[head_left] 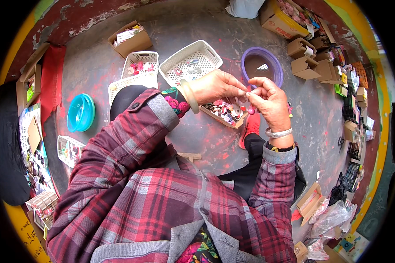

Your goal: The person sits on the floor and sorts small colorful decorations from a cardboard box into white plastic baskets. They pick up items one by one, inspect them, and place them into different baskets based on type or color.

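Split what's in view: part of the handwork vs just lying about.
Likely part of it:
left hand and right hand, fingertips together
small pink piece at the right hand
box of small mixed pieces

Apparently just lying about:
teal basin
purple basin
red cloth
plastic bags

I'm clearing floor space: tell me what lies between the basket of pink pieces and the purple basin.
The larger white basket, then floor, in the head view.

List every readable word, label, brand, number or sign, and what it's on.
No text legible enough to quote.
Upper-right cardboard carton: red print, too small.
Lower-left yellow wall band: dark characters, too blurred.
Open cardboard boxes, right: any print too small to tell.
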`<state>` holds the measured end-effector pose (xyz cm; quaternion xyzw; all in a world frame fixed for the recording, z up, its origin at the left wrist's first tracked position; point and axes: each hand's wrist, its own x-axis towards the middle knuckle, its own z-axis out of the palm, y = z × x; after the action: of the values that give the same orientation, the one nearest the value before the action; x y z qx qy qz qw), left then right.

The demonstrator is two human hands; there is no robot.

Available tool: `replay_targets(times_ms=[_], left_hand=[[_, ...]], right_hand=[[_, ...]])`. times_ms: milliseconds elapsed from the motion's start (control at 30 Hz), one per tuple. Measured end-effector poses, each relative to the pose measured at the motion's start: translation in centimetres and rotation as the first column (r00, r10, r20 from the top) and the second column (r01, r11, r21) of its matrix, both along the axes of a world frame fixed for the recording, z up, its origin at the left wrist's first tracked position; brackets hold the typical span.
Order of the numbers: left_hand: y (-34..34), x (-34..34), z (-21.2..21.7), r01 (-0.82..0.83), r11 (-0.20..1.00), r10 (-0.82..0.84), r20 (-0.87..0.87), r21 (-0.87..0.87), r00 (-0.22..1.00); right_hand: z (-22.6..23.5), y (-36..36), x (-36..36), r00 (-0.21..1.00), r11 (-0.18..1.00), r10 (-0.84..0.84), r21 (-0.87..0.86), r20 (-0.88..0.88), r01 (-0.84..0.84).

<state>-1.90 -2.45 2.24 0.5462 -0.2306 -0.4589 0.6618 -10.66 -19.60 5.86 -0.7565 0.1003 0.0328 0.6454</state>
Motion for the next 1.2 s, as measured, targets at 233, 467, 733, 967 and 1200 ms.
replay_targets(times_ms=[233,467,733,967,1200], left_hand=[[0.0,0.0,-0.3,0.02,1.0,-0.019,-0.005,0.008,1.0],[0.2,0.0,-0.1,-0.04,0.999,0.034,-0.185,-0.031,0.982],[0.0,0.2,-0.6,-0.028,0.998,0.017,-0.174,-0.06,0.985],[-0.7,-0.3,-0.6,-0.466,0.877,0.462,0.464,-0.116,0.756],[-0.4,-1.6,0.5,-0.459,0.87,0.44,0.708,-0.182,0.553]], right_hand=[[-0.2,0.1,0.1,0.999,0.995,0.052,-0.082,0.001,-0.052],[0.8,-0.5,0.2,0.995,0.994,0.022,0.112,-0.094,-0.011],[0.6,-0.6,0.2,0.99,0.984,0.059,0.177,-0.131,-0.035],[-0.2,-1.3,0.4,0.991,0.969,-0.02,0.242,-0.133,0.052],[-1.5,-0.4,0.8,0.976,0.901,-0.218,0.382,-0.006,0.203]])
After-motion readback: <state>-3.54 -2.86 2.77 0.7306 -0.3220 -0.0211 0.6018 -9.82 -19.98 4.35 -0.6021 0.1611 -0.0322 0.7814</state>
